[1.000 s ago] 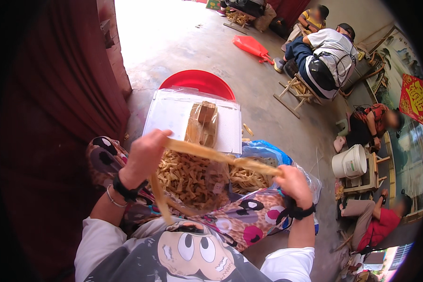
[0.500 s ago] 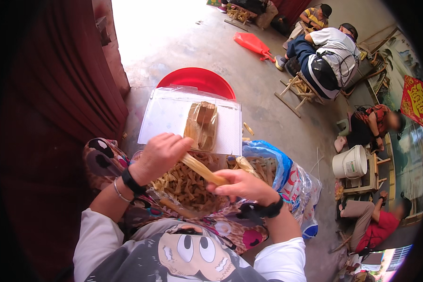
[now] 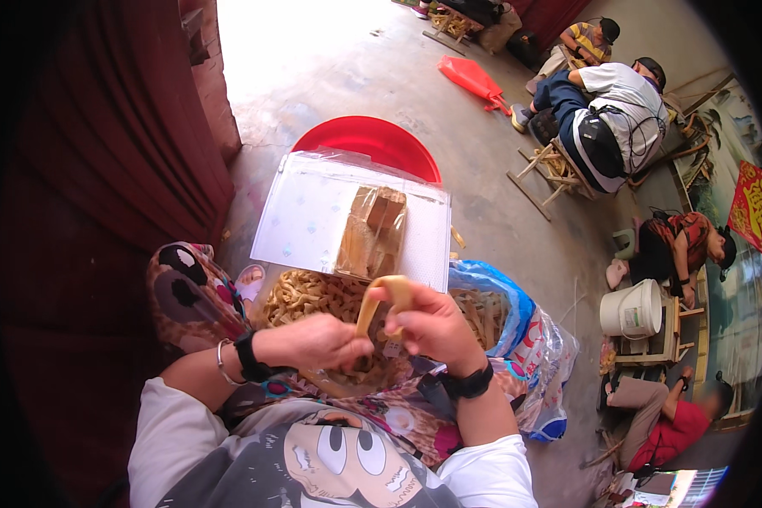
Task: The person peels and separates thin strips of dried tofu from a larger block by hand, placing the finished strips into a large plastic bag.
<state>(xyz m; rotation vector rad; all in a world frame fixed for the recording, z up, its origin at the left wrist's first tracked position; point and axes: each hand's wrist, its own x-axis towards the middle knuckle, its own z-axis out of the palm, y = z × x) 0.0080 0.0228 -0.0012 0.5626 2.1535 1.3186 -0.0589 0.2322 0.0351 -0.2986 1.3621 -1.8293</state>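
Note:
Above my lap, both hands work a pale yellow, pliable strip that is bent over into a loop. My left hand is closed on its lower end. My right hand pinches the bent part between thumb and fingers. Beneath the hands is a heap of short, tan, knot-like pieces in clear plastic. Just beyond lies a white board, bearing a brown wooden block with clear plastic over it.
Under the board's far side shows a red basin. At my right a blue-and-white plastic bag holds more strips. A dark red curtain hangs at left. Several people sit along the right, near a white bucket. A red dustpan-like thing lies ahead.
The strip, earlier stretched slanting between my hands, is now folded into a loop. My left hand has moved right and nearer to me; my right hand has risen slightly.

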